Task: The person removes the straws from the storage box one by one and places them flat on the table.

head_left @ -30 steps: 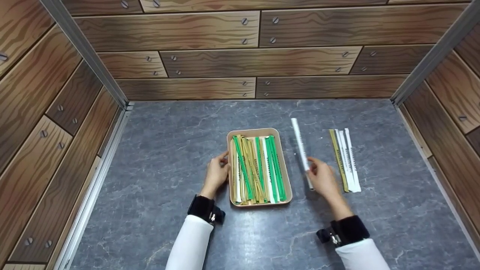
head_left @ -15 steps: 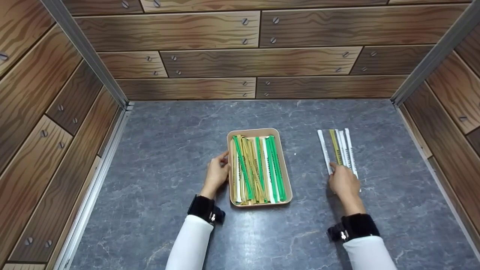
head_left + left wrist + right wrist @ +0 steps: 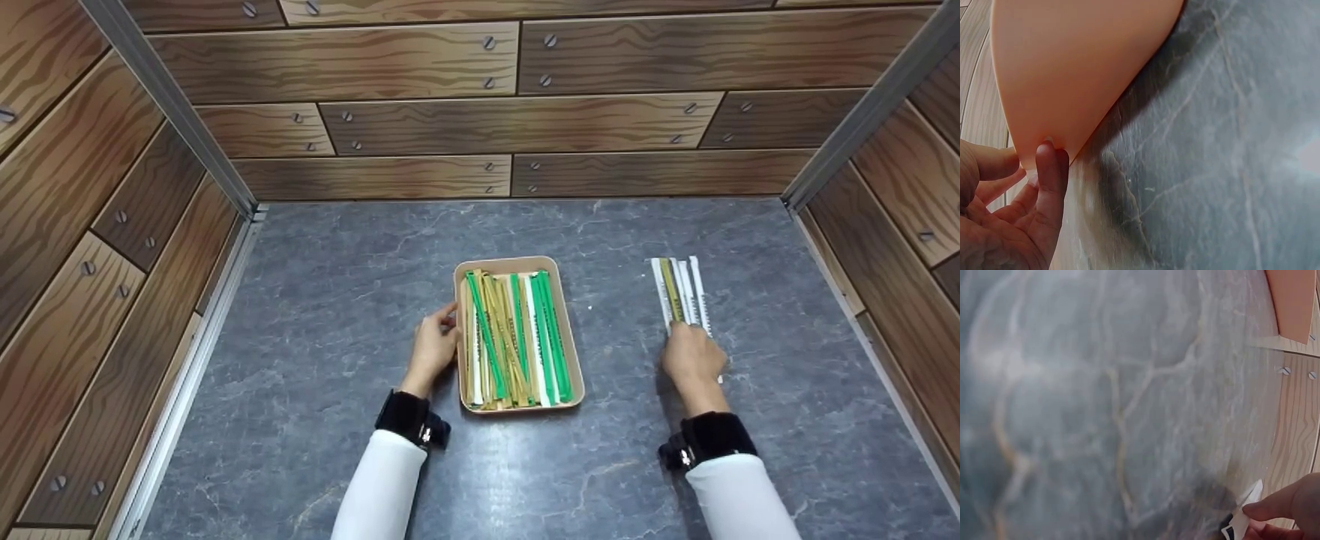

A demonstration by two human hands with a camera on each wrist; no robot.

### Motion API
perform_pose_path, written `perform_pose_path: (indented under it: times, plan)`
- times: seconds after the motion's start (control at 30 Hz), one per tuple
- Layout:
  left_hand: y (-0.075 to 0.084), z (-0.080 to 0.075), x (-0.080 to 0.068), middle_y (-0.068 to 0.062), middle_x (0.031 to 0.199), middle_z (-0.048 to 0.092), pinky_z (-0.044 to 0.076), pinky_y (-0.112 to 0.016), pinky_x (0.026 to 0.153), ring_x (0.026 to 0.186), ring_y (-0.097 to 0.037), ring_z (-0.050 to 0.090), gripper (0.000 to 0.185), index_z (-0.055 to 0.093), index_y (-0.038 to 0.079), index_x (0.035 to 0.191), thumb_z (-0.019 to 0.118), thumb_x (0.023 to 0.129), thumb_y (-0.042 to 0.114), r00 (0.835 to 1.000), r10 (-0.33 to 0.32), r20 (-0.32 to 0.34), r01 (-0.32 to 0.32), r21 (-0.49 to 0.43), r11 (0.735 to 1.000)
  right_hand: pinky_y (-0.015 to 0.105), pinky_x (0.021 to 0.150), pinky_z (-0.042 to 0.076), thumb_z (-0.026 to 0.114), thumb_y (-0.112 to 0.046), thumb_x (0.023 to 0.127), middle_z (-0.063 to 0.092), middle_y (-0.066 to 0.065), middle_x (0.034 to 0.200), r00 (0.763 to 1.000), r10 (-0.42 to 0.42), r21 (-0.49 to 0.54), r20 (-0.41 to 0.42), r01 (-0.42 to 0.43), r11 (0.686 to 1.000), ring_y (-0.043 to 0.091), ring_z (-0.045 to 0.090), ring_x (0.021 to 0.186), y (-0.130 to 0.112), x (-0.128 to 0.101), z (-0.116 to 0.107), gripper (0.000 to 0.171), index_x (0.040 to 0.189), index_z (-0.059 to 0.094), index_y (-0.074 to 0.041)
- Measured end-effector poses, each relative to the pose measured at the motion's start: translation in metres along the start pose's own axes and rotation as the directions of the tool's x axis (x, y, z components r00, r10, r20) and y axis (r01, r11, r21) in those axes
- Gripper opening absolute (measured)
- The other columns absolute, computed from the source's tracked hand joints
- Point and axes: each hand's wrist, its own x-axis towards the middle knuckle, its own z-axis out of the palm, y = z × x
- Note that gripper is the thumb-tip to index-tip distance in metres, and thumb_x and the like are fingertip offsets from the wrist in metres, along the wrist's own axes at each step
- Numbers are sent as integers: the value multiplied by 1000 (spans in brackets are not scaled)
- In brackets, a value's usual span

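A tan tray [image 3: 566,330] holds several long, slim wrapped straws [image 3: 555,341] in green, gold and white. At its left side, my left hand [image 3: 433,345] has fingertips against the outer wall; the left wrist view shows the thumb up at the rim. To the right of the tray, my right hand [image 3: 694,358] pinches the lower end of a white wrapped straw [image 3: 661,285]. This one lies along the left of a row with a gold straw [image 3: 671,289] and more white straws [image 3: 699,289]. The hand covers the row's lower ends. Black print shows on the pinched white wrapper [image 3: 1248,503].
The grey marbled tabletop [image 3: 315,337] runs back to a wood-print wall [image 3: 420,124]. Similar panels stand at both sides, with metal rails [image 3: 184,360] along the left edge. A tiny white speck [image 3: 589,307] lies between tray and row.
My right hand has carried the white straw rightward from beside the tray and set it against the gold one at the row's left. My left hand and the tray have stayed put.
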Motion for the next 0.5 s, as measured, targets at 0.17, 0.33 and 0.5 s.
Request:
perform_pose_path:
  times: [0.17,0.33,0.5]
  plan:
    - [0,-1,0,-15,99,67,53,-32,70,80,-21,64,51,58,3,136,60,86,-6,1000,10,-7,-10,12,1000,64,55,47,49,-5,91,59,39,95,1000,11,-23,-14,-11,1000,57,61,80,0,1,2,18,95,62,7]
    - [0,-1,0,-13,98,69,52,-34,74,82,-22,65,51,59,4,135,60,85,-6,999,32,-12,-31,48,998,65,55,46,48,-5,93,58,34,92,999,20,-34,-34,-21,999,57,60,80,1,2,4,19,94,62,9]
    - [-1,-1,0,-14,97,70,52,-36,76,82,-24,65,51,60,3,134,61,84,-6,999,45,-19,-43,62,997,67,55,46,49,-6,94,57,32,92,997,15,-37,-78,-17,999,57,60,80,-4,-1,4,19,94,62,8]
